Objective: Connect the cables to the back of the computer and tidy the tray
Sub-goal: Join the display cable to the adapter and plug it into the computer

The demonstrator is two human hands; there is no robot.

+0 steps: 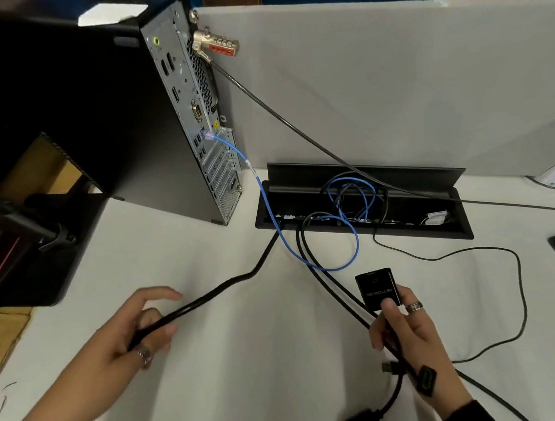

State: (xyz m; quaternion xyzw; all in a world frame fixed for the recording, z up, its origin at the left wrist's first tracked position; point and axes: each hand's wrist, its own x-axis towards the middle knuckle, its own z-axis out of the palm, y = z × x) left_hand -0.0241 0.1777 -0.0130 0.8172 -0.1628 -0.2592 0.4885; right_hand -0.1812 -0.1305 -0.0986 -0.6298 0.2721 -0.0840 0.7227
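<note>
While the left hand grips the thick black power cable ready for the upright black computer tower, the right hand pinches a small black adapter box clear of the bench

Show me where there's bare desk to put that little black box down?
Bare desk lies between the left hand and right hand, below the thick black cable. Crowded: the cable tray and the blue cable loop before it.
</note>
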